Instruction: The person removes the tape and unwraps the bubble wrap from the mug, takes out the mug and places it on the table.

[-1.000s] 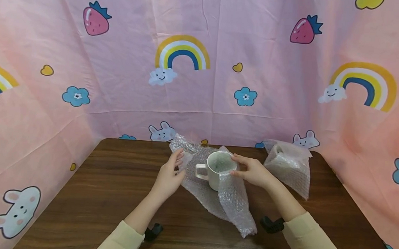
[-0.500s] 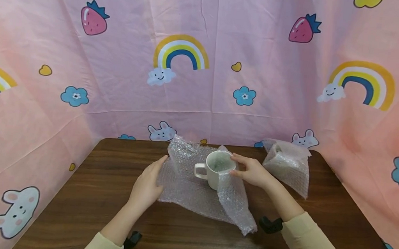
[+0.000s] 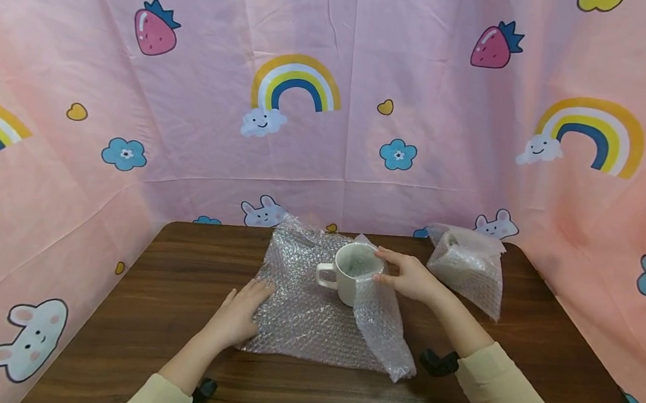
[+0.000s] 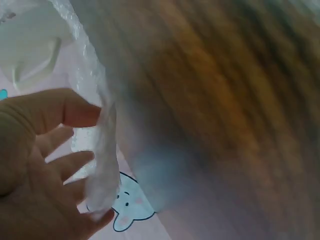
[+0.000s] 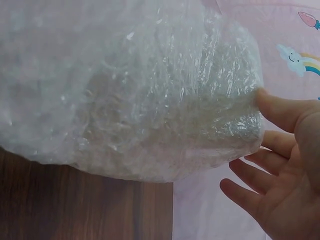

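Note:
A white mug (image 3: 346, 282) stands upright on a sheet of bubble wrap (image 3: 307, 327), its handle pointing left. One side of the sheet is folded up over the mug's right side. My right hand (image 3: 408, 276) grips the mug near its rim, thumb and fingers spread around the wrapped side; in the right wrist view the thumb presses on the bubble wrap (image 5: 200, 100). At the sheet's left edge is my left hand (image 3: 237, 315), fingers fairly straight and touching the wrap. The left wrist view shows the thumb and fingers along the wrap's edge (image 4: 102, 150), the mug (image 4: 30, 42) beyond.
A bubble-wrapped bundle (image 3: 463, 263) lies at the back right of the brown wooden table (image 3: 181, 266). A patterned pink cloth (image 3: 369, 53) hangs behind and along both sides. Dark straps with small devices (image 3: 439, 363) are on both wrists.
My left hand has moved left and toward the front, and the left part of the bubble wrap has spread flat with it. The right hand stays at the mug.

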`<state>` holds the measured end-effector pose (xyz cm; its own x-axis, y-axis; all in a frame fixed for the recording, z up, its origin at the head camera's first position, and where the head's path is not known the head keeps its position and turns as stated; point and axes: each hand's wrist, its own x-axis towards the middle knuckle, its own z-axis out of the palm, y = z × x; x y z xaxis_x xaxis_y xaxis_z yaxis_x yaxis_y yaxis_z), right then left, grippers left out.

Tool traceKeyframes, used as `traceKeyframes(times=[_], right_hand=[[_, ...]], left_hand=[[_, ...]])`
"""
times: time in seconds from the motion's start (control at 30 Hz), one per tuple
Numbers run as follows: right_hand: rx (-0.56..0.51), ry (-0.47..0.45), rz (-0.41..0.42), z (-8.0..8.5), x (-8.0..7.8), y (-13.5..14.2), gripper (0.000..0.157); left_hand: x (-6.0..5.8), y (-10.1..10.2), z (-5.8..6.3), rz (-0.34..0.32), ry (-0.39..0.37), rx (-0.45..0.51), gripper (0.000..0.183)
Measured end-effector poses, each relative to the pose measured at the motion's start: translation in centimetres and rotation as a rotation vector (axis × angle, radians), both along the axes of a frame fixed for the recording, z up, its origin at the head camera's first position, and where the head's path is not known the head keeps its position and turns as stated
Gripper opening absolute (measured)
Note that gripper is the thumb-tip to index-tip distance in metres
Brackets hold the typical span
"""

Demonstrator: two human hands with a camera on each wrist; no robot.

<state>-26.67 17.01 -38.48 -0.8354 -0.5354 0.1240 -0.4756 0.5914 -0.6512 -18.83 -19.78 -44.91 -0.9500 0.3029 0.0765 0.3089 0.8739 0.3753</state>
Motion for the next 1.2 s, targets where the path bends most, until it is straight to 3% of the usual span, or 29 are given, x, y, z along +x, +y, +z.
traceKeyframes(times=[0.17, 0.47, 0.63, 0.83, 1.0, 1.1, 1.2], right_hand=[[-0.013, -0.004, 0.012, -0.3, -0.2, 0.1, 0.064], [-0.067, -0.044, 0.029, -0.7, -0.3, 0.0, 0.063], [-0.101, -0.067, 0.048, -0.9, -0.5, 0.0, 0.062], [-0.100, -0.093, 0.040, -0.8, -0.4, 0.1, 0.060], [-0.012, 0.021, 0.030, -0.4, 0.2, -0.1, 0.057], [0.052, 0.118, 0.018, -0.1, 0.8, -0.4, 0.056], [0.105, 0.155, -0.004, 0.0, 1.6, -0.8, 0.060]], left_hand=[[0.0, -0.3, -0.5, -0.034, -0.056, -0.009, 0.079], [0.2, -0.8, -0.3, -0.073, -0.173, 0.061, 0.079], [0.2, -1.1, -0.4, -0.104, -0.231, 0.044, 0.068], [0.4, -1.4, -0.2, -0.148, -0.243, 0.066, 0.065], [0.5, -1.7, -0.5, -0.181, -0.288, 0.037, 0.083], [0.6, -1.4, -0.2, -0.167, -0.345, 0.032, 0.086], [0.5, -1.3, -0.3, -0.167, -0.366, 0.019, 0.085]])
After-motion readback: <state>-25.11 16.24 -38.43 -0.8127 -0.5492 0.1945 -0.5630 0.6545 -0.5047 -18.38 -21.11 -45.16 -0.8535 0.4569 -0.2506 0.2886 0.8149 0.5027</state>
